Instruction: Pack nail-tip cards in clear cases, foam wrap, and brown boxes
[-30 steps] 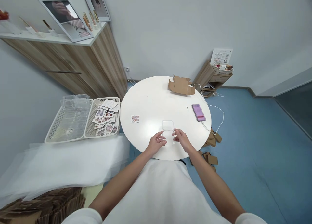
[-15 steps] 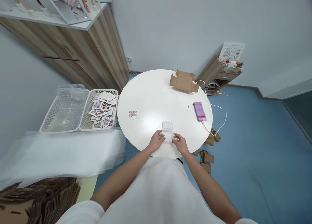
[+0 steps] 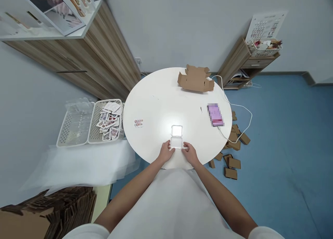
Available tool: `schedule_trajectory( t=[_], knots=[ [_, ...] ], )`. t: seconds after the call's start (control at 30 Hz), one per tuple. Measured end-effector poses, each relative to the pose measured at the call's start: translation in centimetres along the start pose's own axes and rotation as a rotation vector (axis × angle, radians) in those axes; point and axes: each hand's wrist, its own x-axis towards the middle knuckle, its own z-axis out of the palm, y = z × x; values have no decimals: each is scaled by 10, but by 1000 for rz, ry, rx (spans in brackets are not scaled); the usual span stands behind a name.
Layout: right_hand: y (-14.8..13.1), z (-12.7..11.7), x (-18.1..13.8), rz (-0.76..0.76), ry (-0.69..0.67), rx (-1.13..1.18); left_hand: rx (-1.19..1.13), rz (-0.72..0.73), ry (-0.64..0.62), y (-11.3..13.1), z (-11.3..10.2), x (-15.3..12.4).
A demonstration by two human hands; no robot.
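A small clear plastic box (image 3: pixel 176 142) lies at the near side of the white round table (image 3: pixel 148 142), its lid (image 3: pixel 177 130) folded back away from me. My left hand (image 3: pixel 165 151) is closed at the box's left side, thumb at the near corner and fingers curled along the edge. On the opposite side, my right hand (image 3: pixel 190 153) has its thumb and bent fingers at the right edge. Nothing is visible inside the box. Left of it on the table is a card of press-on nails (image 3: pixel 138 123).
An unfolded cardboard box (image 3: pixel 196 80) stands at the table's far side. A pixelated purple phone-like item (image 3: pixel 215 114) with a white cable (image 3: pixel 240 106) lies right. White baskets (image 3: pixel 90 128) hold nail cards and clear packaging. Small brown boxes (image 3: pixel 231 162) are on the floor.
The clear plastic box has come down flatter onto the table, its open lid facing up. Both hands have stayed at its sides. My view has shifted slightly.
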Motion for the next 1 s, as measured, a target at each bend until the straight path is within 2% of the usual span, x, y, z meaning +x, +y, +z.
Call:
schedule_trajectory(
  t=[0.17,0.4,0.7,0.87,1.0],
  knots=[
    [1,-3,6,0,-98,11,-1,27,-28,3,8,-3],
    [-8,-13,30,-40,-138,-48,36,-28,57,19,17,9],
    [1,-12,32,-104,-151,-87,132,-42,66,8,17,5],
    [5,-9,28,-120,-112,-35,229,14,-1,-3,3,-5],
    [11,-4,19,-95,2,75,342,89,-62,-23,-28,-23]
  ],
)
